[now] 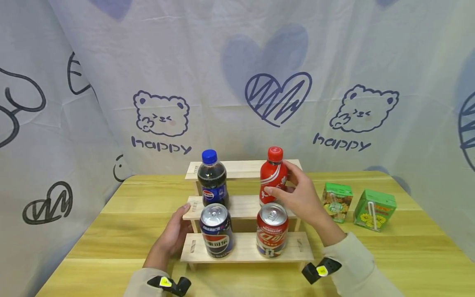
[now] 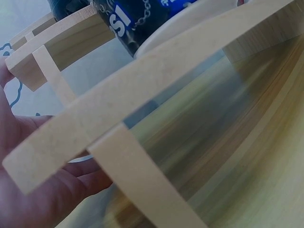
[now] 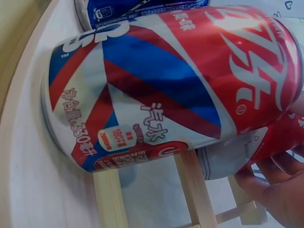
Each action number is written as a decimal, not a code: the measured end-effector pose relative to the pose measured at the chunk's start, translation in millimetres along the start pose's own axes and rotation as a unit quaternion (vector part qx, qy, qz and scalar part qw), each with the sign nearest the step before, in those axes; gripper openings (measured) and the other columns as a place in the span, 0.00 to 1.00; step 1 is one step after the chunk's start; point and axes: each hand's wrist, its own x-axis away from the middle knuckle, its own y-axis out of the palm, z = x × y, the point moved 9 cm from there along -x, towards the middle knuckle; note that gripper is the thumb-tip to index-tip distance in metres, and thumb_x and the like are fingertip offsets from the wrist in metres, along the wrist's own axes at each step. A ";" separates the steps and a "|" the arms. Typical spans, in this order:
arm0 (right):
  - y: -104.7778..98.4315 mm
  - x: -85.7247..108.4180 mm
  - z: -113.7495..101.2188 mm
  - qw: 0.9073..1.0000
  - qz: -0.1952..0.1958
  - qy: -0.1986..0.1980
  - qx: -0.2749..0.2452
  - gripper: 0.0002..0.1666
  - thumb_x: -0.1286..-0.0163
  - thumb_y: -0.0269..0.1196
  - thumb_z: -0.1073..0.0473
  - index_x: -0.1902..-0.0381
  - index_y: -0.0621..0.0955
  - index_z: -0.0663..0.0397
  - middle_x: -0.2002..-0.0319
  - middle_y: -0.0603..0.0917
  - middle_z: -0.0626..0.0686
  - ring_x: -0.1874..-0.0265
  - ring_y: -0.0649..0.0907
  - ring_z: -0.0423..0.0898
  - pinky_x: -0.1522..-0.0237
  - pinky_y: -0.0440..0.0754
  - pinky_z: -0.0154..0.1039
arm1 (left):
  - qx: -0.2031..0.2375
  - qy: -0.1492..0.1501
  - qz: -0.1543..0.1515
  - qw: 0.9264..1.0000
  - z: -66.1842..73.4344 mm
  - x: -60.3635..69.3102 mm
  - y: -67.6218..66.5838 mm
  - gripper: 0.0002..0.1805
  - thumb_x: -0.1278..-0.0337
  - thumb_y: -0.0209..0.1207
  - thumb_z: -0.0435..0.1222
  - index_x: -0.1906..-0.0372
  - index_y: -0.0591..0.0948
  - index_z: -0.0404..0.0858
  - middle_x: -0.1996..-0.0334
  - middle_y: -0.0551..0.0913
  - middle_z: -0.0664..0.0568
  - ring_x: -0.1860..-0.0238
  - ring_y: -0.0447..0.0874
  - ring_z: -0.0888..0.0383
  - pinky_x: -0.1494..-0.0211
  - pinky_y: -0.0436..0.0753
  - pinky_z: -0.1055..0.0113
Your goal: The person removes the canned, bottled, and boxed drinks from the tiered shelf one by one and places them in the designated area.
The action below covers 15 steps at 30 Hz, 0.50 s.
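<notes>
My right hand (image 1: 300,198) grips a red-capped cola bottle (image 1: 272,175), thumb and fingers about its sides, at the right of the middle step of a wooden tiered stand (image 1: 245,242). The bottle's base is hidden behind a red cola can (image 1: 272,235) in the head view. My left hand (image 1: 174,231) holds the stand's left end, its thumb at the middle step and its fingers lower down, partly hidden by the wood. On the middle step's left stands a blue-capped Pepsi bottle (image 1: 212,177). Below it, a dark Pepsi can (image 1: 216,235) stands on the bottom step beside the red can.
Two green drink cartons stand on the table to the right: a brown-and-green carton (image 1: 336,202) and one with yellow flowers and a straw (image 1: 375,210). Behind the table (image 1: 122,231) hangs a printed cloth (image 1: 215,53). The stand's top step (image 1: 241,168) lies at the back.
</notes>
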 end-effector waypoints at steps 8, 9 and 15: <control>-11.1 6.9 5.2 1.000 0.016 0.020 0.008 0.45 0.43 0.70 0.56 0.31 0.62 0.50 0.41 0.74 0.56 0.44 0.76 0.54 0.48 0.78 0.48 | -0.001 -0.002 0.002 1.000 5.0 3.2 3.3 0.36 0.35 0.38 0.59 0.29 0.57 0.42 0.34 0.62 0.42 0.34 0.59 0.43 0.34 0.60 0.48; -12.9 7.9 5.9 1.000 0.018 0.022 0.006 0.46 0.43 0.70 0.56 0.31 0.61 0.51 0.41 0.74 0.57 0.44 0.76 0.54 0.48 0.78 0.49 | -0.002 -0.001 0.001 1.000 5.4 3.7 3.9 0.37 0.34 0.38 0.59 0.29 0.57 0.42 0.34 0.62 0.42 0.34 0.59 0.43 0.34 0.61 0.48; -23.2 12.5 8.2 0.999 0.024 0.025 0.005 0.48 0.43 0.70 0.55 0.30 0.60 0.52 0.41 0.74 0.57 0.44 0.76 0.54 0.48 0.78 0.48 | -0.028 0.026 -0.018 0.999 11.0 7.4 8.9 0.40 0.34 0.34 0.61 0.28 0.54 0.38 0.34 0.59 0.36 0.37 0.61 0.42 0.39 0.65 0.53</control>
